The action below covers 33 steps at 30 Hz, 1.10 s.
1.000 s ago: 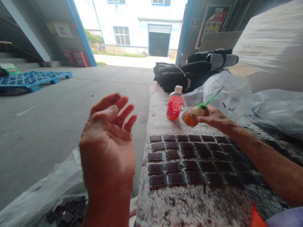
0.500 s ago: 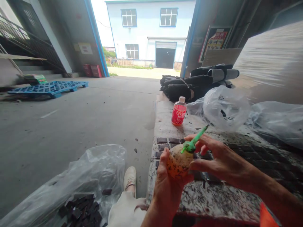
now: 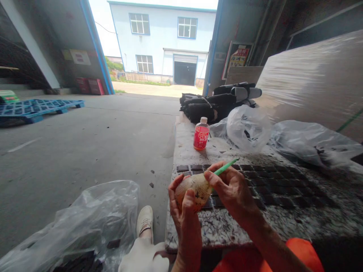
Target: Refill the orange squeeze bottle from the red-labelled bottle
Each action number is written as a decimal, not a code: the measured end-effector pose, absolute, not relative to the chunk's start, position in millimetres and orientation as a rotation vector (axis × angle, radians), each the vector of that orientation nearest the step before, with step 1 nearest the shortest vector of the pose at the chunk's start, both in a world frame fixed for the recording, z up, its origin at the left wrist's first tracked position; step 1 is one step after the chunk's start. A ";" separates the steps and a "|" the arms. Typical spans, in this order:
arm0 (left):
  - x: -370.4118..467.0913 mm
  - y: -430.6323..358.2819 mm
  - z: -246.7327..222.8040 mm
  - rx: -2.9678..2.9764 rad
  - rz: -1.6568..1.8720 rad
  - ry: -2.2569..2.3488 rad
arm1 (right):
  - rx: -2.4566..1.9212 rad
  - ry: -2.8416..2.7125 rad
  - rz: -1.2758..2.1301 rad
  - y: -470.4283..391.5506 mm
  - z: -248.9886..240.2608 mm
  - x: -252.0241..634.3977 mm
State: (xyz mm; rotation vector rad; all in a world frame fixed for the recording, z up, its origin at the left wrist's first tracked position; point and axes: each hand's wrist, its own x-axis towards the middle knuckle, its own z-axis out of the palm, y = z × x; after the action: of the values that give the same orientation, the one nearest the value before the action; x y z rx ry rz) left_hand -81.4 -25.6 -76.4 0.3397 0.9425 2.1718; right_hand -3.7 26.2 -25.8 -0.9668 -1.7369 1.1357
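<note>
A rounded, pale squeeze bottle with dark smudges and an orange tint lies tilted in my hands above the worktable. My left hand wraps round its body, with the thumb along the near side. At the bottle's neck, the fingers of my right hand close on the base of its long green nozzle, which points up to the right. The nozzle's tip is dark. Beneath and behind my hands, small black rectangular pieces lie in rows on the stained tabletop.
A drink bottle with a red label stands beyond my hands. Clear plastic bags and black rolls lie further back. On the floor at left, a plastic bag contains black pieces. A blue pallet lies farther off.
My right hand has gone from loosely spread beside the bottle to gripping the nozzle's base. The bottle has turned in my left hand. The view has swung right.
</note>
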 end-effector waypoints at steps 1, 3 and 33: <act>-82.9 -24.6 -77.0 0.321 2.183 0.934 | -0.994 -1.763 1.081 25.4 -24.6 -5.9; -86.4 -22.2 -77.4 0.279 2.182 0.909 | -1.030 -1.829 0.996 24.1 -20.4 -9.5; -105.1 -39.8 -70.1 0.284 1.317 0.513 | -0.798 -2.290 0.635 11.8 17.8 15.2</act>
State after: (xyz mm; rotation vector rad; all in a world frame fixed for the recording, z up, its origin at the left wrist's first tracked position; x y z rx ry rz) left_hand -105.1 -39.8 -70.1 0.2842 0.5132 1.3167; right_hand 15.2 11.8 17.8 -0.7979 -2.2898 0.6352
